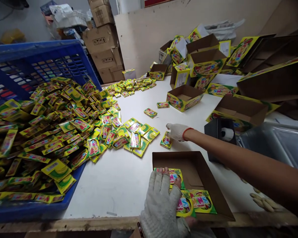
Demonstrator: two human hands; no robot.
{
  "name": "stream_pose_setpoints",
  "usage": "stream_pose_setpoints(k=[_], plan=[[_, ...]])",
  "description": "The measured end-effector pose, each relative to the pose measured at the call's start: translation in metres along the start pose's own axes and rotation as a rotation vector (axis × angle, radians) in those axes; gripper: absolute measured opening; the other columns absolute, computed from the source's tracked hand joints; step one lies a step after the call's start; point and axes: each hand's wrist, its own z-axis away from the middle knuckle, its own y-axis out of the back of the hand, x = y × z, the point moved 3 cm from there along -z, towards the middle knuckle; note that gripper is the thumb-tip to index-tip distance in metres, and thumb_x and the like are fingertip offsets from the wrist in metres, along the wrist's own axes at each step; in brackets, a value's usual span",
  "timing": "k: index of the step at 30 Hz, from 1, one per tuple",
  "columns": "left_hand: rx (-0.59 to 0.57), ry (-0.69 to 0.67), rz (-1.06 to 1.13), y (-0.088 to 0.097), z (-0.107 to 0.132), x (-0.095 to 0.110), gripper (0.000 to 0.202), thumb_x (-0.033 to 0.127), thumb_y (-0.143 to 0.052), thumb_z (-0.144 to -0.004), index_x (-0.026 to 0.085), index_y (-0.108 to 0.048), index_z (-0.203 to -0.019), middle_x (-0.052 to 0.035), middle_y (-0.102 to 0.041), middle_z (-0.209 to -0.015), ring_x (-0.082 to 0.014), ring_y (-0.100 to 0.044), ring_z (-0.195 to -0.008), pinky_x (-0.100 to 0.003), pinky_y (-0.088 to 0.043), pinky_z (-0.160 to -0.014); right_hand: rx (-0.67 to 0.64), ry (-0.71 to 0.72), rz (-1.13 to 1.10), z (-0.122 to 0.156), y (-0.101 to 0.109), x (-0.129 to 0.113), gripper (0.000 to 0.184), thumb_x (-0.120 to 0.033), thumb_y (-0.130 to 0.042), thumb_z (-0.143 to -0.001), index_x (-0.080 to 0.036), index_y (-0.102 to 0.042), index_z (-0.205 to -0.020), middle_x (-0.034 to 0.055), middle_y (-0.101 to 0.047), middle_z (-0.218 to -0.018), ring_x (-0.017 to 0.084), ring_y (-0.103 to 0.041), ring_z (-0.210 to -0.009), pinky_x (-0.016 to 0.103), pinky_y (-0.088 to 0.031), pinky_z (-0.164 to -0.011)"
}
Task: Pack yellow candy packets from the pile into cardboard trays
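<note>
My left hand (161, 201), in a white glove with bare fingertips, reaches into a shallow open brown carton (213, 188) at the table's front edge. Its thumb and fingers close around the edges of a small yellow-green printed box (185, 204) lying there. Beside that lie another printed box (202, 201) and one partly under my fingers (175, 176). Farther forward, my gloved right hand (177, 132) has its fingers at a small printed box (166, 140) on the white table; the glove partly covers that box.
A blue crate (94, 71) on the left spills a heap of printed boxes (72, 122) onto the table (101, 188). Display cartons (185, 97) crowd the back right. A black tape dispenser (218, 138) stands beside my right forearm. Brown shipping cartons (103, 41) are stacked behind.
</note>
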Motion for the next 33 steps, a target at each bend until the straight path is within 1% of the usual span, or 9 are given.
stream_pose_setpoints(k=[4,7,10,14,18,21,25,28,33], plan=[[-0.008,-0.003,-0.028,-0.002,0.002,-0.001,0.079,0.075,-0.061,-0.075,0.021,-0.061,-0.132,-0.0184,-0.055,-0.144,-0.0404,-0.05,-0.134,-0.063,-0.046,-0.107,-0.047,-0.153,-0.072,0.003,-0.012,-0.016,0.088,-0.069,-0.056,-0.08,-0.003,-0.051,-0.139,0.0272,-0.073,-0.1,0.034,-0.073,-0.071,0.044,-0.056,-0.059],[-0.033,-0.019,-0.071,-0.003,0.005,-0.002,0.08,0.072,-0.065,-0.074,0.02,-0.059,-0.135,-0.0191,-0.051,-0.148,-0.042,-0.045,-0.137,-0.064,-0.045,-0.107,-0.023,-0.126,-0.102,0.002,-0.015,-0.027,0.076,-0.056,-0.069,-0.075,-0.009,-0.057,-0.133,0.0258,-0.072,-0.11,0.035,-0.073,-0.086,0.043,-0.057,-0.07],[-0.031,-0.047,-0.094,-0.004,0.006,-0.003,0.078,0.067,-0.065,-0.076,0.018,-0.058,-0.136,-0.0205,-0.049,-0.149,-0.0428,-0.043,-0.138,-0.064,-0.044,-0.107,0.046,-0.056,-0.108,0.013,-0.003,-0.024,0.076,-0.036,-0.075,-0.07,-0.012,-0.051,-0.138,0.0233,-0.07,-0.119,0.036,-0.07,-0.101,0.042,-0.054,-0.08],[-0.022,-0.06,-0.08,-0.003,0.006,-0.004,0.077,0.07,-0.059,-0.081,0.016,-0.059,-0.136,-0.0216,-0.05,-0.148,-0.0428,-0.043,-0.138,-0.064,-0.044,-0.105,0.182,0.017,-0.119,0.065,0.031,-0.001,0.076,-0.038,-0.07,-0.075,-0.015,-0.042,-0.142,0.0169,-0.068,-0.123,0.03,-0.067,-0.104,0.035,-0.05,-0.08],[-0.041,-0.06,-0.059,0.0,0.006,-0.004,0.073,0.068,-0.058,-0.084,0.016,-0.059,-0.135,-0.0216,-0.048,-0.149,-0.0424,-0.041,-0.14,-0.064,-0.041,-0.109,0.166,0.151,0.015,0.139,0.045,0.011,0.058,-0.04,-0.075,-0.069,-0.022,-0.06,-0.123,0.0085,-0.072,-0.105,0.028,-0.068,-0.09,0.032,-0.047,-0.068],[-0.081,-0.054,-0.059,0.002,0.005,-0.003,0.071,0.066,-0.059,-0.084,0.016,-0.059,-0.136,-0.0214,-0.047,-0.15,-0.0425,-0.04,-0.141,-0.063,-0.039,-0.111,0.027,0.225,0.251,0.173,0.018,-0.001,0.039,-0.024,-0.075,-0.066,-0.021,-0.069,-0.105,0.012,-0.073,-0.095,0.031,-0.069,-0.086,0.036,-0.047,-0.07],[-0.12,-0.054,-0.078,0.005,0.004,-0.001,0.068,0.065,-0.06,-0.086,0.017,-0.06,-0.134,-0.0215,-0.047,-0.149,-0.0429,-0.04,-0.141,-0.063,-0.038,-0.111,-0.045,0.26,0.387,0.167,-0.035,-0.028,0.019,-0.009,-0.075,-0.066,-0.018,-0.072,-0.082,0.0176,-0.074,-0.086,0.037,-0.069,-0.093,0.045,-0.05,-0.077],[-0.131,-0.047,-0.097,0.009,0.004,-0.001,0.068,0.063,-0.059,-0.087,0.017,-0.057,-0.137,-0.0209,-0.047,-0.15,-0.0421,-0.04,-0.141,-0.061,-0.038,-0.112,-0.077,0.302,0.348,0.15,-0.058,-0.035,0.029,-0.008,-0.08,-0.061,-0.017,-0.073,-0.087,0.0186,-0.075,-0.093,0.039,-0.068,-0.097,0.046,-0.052,-0.077],[-0.149,-0.09,-0.121,0.016,0.005,-0.005,0.068,0.062,-0.057,-0.088,0.018,-0.055,-0.139,-0.0193,-0.048,-0.149,-0.0383,-0.042,-0.14,-0.058,-0.038,-0.113,-0.166,0.348,0.317,0.143,-0.067,-0.022,0.058,-0.005,-0.084,-0.054,-0.011,-0.071,-0.11,0.0208,-0.074,-0.107,0.036,-0.07,-0.098,0.041,-0.053,-0.08]])
